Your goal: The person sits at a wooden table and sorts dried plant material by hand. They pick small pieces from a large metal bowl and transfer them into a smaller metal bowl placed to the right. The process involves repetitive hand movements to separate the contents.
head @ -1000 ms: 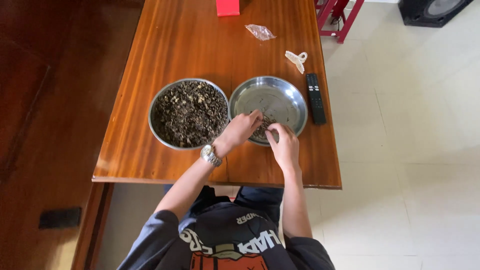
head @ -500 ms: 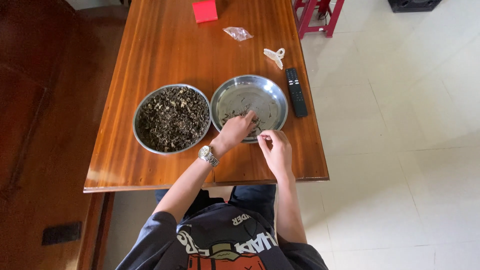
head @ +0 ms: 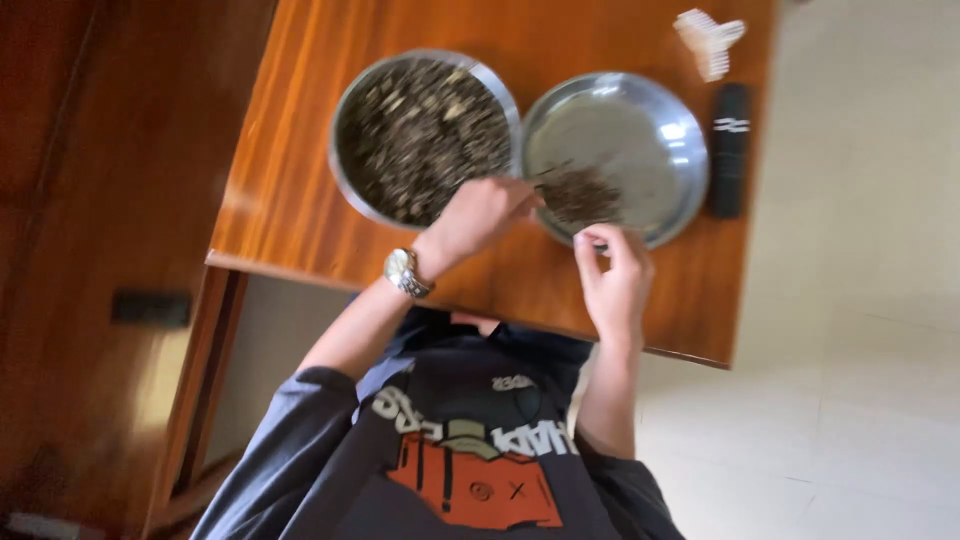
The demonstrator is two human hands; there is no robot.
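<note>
Reaching over the near edge of the wooden table (head: 300,215), the left hand (head: 480,215) lies curled between the two round metal bowls, its fingertips at about seven o'clock on the right bowl (head: 650,150), touching the small dark heap (head: 585,193) there; whether anything is pinched in it cannot be told through the blur. At six o'clock on the same bowl, the right hand (head: 612,275) sits at the rim with thumb and fingers drawn close in a narrow pinch; what they hold, if anything, is too small to see. The heap is loose, dark and crumbly, lying on the bowl's near-left floor, between the two hands. That bowl is shallow, shiny and mostly bare, catching bright glints. The left bowl (head: 350,120), just beside it at nine o'clock, is filled with the same coarse, dark, speckled stuff. A metal-band wristwatch (head: 406,271) circles the left wrist. At three o'clock of the right bowl lies a slim black remote (head: 730,150), with a white plastic clip (head: 708,38) beyond it at one o'clock. The tabletop is glossy reddish-brown with long grain.
</note>
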